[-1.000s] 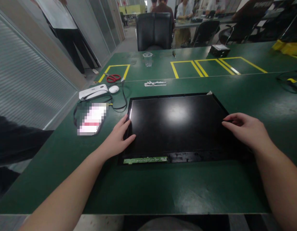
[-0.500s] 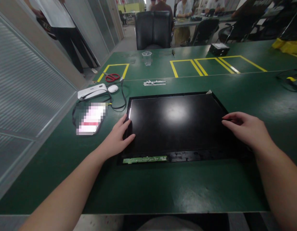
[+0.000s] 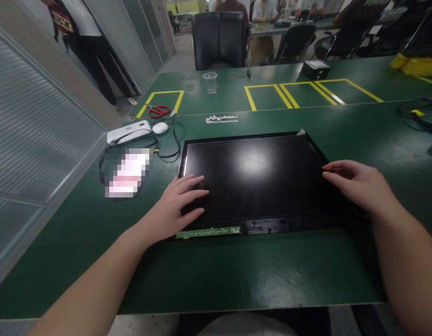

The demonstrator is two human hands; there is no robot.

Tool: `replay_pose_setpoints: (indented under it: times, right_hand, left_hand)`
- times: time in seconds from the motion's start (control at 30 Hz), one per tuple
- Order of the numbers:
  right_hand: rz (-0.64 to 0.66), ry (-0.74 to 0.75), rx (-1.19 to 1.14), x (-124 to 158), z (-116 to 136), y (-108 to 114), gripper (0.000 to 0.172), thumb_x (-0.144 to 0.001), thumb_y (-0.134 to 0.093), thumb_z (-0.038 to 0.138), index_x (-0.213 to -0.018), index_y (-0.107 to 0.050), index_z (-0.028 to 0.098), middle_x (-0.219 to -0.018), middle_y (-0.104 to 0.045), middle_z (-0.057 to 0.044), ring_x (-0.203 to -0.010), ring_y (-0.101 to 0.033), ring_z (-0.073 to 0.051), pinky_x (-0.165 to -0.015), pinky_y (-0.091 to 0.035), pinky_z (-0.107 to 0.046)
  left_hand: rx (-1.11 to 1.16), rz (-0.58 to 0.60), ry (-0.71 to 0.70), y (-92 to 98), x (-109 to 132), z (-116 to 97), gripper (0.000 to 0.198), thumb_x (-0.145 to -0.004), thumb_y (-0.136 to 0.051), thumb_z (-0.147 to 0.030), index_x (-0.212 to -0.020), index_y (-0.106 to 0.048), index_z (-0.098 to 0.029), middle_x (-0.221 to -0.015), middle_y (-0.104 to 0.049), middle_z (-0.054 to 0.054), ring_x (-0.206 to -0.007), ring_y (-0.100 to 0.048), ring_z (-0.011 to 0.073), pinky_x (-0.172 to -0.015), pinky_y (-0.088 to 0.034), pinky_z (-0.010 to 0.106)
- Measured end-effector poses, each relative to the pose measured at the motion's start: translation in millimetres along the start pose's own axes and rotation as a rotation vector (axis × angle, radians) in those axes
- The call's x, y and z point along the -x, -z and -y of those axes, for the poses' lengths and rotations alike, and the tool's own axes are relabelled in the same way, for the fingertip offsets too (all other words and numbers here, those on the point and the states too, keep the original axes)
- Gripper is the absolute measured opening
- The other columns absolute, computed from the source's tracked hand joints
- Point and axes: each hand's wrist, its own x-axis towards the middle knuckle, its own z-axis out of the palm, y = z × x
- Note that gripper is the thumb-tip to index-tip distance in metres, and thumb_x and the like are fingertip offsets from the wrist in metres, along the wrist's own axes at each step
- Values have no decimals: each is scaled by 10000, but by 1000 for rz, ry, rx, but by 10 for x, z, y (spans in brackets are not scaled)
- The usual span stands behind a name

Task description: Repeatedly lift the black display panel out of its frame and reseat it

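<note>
A black display panel (image 3: pixel 258 182) in a thin dark frame lies flat on the green table. Along its near edge, at the left, runs a narrow green circuit board (image 3: pixel 208 232). Over the panel's left edge is my left hand (image 3: pixel 179 203), its fingers spread above the dark surface and holding nothing. My right hand (image 3: pixel 356 184) is at the panel's right edge, thumb and forefinger brought close together there; whether the edge or anything else is between them is hidden. A small pale tab (image 3: pixel 301 132) shows at the far right corner.
Left of the panel are a phone (image 3: pixel 128 173), cables, a white device (image 3: pixel 129 132), a white mouse (image 3: pixel 160 128) and red scissors (image 3: pixel 159 111). Beyond stand a plastic cup (image 3: pixel 210 83), white scraps (image 3: pixel 222 119) and a black box (image 3: pixel 315 69). People are in the background.
My left hand has moved down along the panel's left edge and slightly inward, its fingers now over the surface. My right hand has barely moved. The view has shifted slightly.
</note>
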Motion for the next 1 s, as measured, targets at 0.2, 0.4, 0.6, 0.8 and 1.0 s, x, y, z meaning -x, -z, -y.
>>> replay_pose_setpoints:
  times: [0.2, 0.4, 0.6, 0.8, 1.0]
  right_hand:
    - [184, 369, 22, 68, -7, -9, 573, -731, -755, 639, -1173, -791, 276, -1366, -741, -135, -1231, -692, -366, -1034, -563, -577]
    - [391, 643, 127, 178, 29, -30, 661, -781, -798, 611, -1393, -740, 371, -1672, -548, -90, -1543, -489, -408, -1255, -388, -684]
    - [545, 623, 160, 183, 6, 13, 839, -745, -832, 631, -1533, -653, 405, -1748, -450, -66, -1625, -361, -429, -1268, -350, -719]
    - [577, 632, 175, 173, -12, 10, 890, -730, -844, 643, -1561, -626, 410, -1774, -396, -64, -1645, -301, -437, -1276, -299, -747]
    - [497, 605, 115, 187, 16, -8, 704, -823, -740, 667, -1467, -702, 387, -1712, -506, -70, -1586, -441, -403, -1275, -369, -673]
  left_hand:
    - [51, 129, -119, 38, 15, -16, 394, -1018, -696, -424, -1385, -781, -305, -1652, -598, 104, -1588, -456, 377, -1313, -300, 659]
    - [59, 164, -111, 87, 29, 39, 394, -994, -730, -417, -1376, -792, -340, -1643, -610, 84, -1563, -492, 376, -1312, -320, 647]
    - [33, 182, -86, 95, 63, 66, 456, -993, -725, -426, -1443, -751, -362, -1732, -501, 79, -1616, -413, 393, -1316, -286, 672]
    - [-7, 161, 50, 52, 79, 46, 713, -1033, -613, -603, -1657, -542, -267, -1830, -279, 157, -1675, -249, 443, -1312, -247, 690]
    - [-38, 29, 147, 23, 48, 70, 707, -1097, -366, -612, -1648, -540, -203, -1813, -340, 153, -1673, -274, 409, -1340, -233, 629]
